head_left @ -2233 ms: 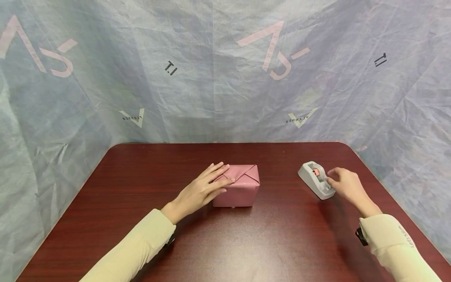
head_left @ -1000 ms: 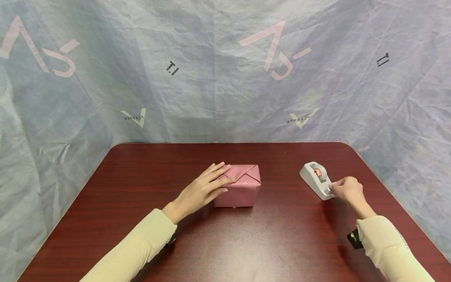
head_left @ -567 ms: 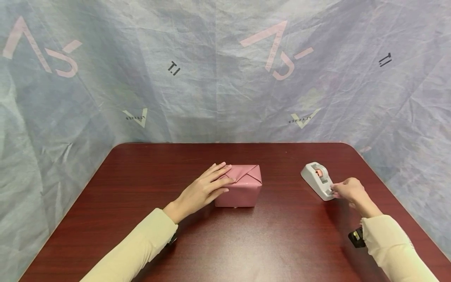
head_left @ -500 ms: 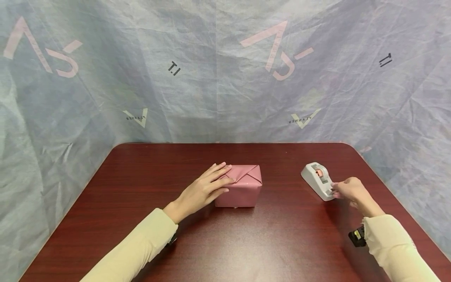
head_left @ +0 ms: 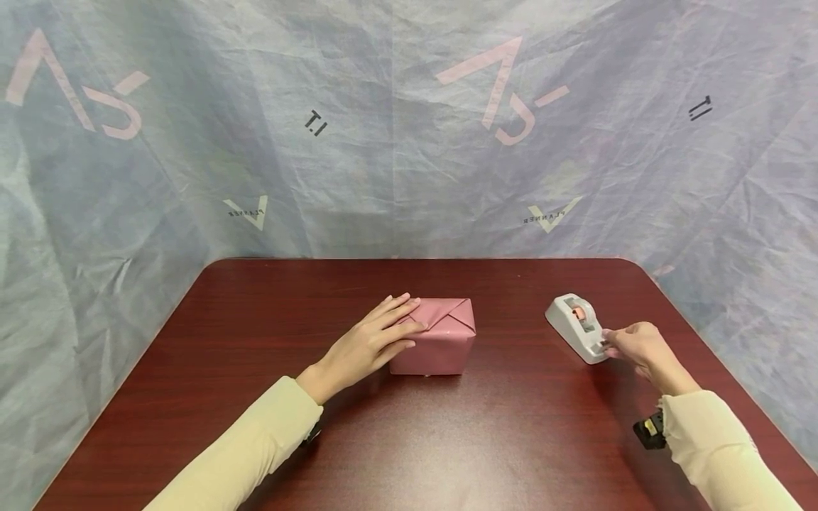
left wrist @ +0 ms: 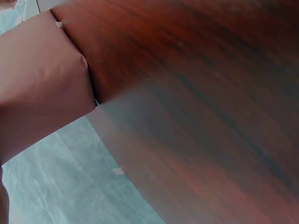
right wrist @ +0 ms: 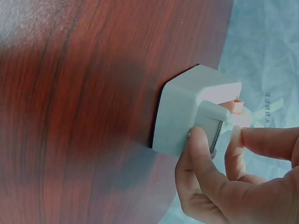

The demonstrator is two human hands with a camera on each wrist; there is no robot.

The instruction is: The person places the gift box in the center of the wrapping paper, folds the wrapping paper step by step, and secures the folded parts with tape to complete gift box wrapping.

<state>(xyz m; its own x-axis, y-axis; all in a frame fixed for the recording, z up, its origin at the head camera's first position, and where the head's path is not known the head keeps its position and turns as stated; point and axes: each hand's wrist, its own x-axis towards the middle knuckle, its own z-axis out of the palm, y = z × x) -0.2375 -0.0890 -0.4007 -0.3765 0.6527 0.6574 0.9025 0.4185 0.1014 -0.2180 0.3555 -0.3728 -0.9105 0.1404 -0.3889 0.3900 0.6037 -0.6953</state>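
A box wrapped in pink paper (head_left: 434, 351), its top paper folded into a flap, sits mid-table. My left hand (head_left: 361, 348) rests on its top left with fingers stretched out. In the left wrist view the box (left wrist: 42, 79) fills the upper left corner. To the right, my right hand (head_left: 642, 348) is at the near end of a light grey tape dispenser (head_left: 571, 326). Seen from the right wrist, thumb and a finger pinch clear tape beside the serrated cutter (right wrist: 218, 135), while another finger touches the front of the dispenser (right wrist: 175, 114). The tape's end is hidden by the fingertips.
Everything stands on a dark red wooden table (head_left: 307, 284) with rounded far corners. A grey-blue printed cloth (head_left: 383, 177) hangs behind the table and along both sides. A black wrist device (head_left: 650, 431) shows under the right sleeve.
My right hand has shifted from beside the tape roll down to the dispenser's cutter end, and hardly moves over the last half second. The left hand stays on the box.
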